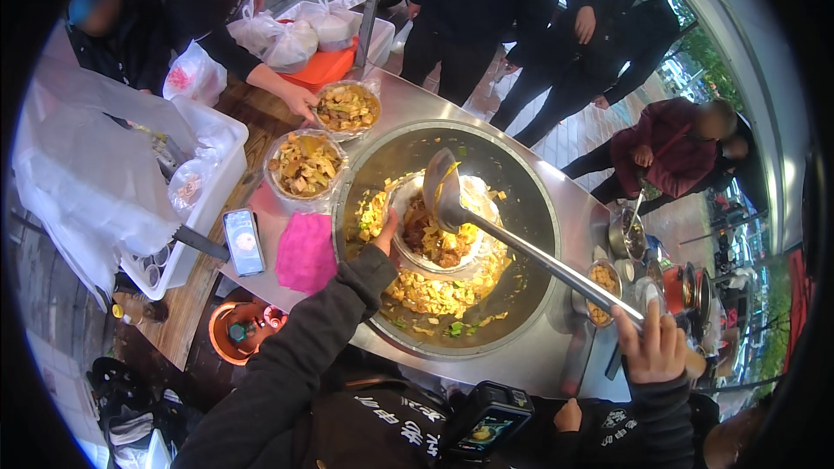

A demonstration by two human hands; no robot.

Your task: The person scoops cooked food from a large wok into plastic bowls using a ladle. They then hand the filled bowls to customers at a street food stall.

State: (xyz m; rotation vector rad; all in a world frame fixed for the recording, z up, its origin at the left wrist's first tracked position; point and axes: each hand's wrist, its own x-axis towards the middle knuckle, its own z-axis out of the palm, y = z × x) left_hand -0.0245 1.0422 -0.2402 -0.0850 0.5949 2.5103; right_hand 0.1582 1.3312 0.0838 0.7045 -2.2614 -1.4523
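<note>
My left hand (387,234) grips the near-left edge of a plastic-lined bowl (399,249) above the wok. Chunks of stewed food (427,231) partly fill this bowl. In my right hand (655,345) is the long metal handle of a ladle (534,242), which slants across the wok. The ladle's head (443,190) is tilted over the bowl and hides part of it. Below the bowl, the big round wok (449,342) holds chopped yellowish food with green bits (449,290). Two filled, plastic-lined bowls, a nearer one (306,166) and a farther one (348,109), stand left of the wok.
A co-worker's hand (301,99) touches the farther bowl. A smartphone (244,241) and a pink cloth (306,253) lie left of the wok. White crate (238,143) stands beyond them. Pots (627,234) and a food container (603,280) sit at right. People stand across the counter.
</note>
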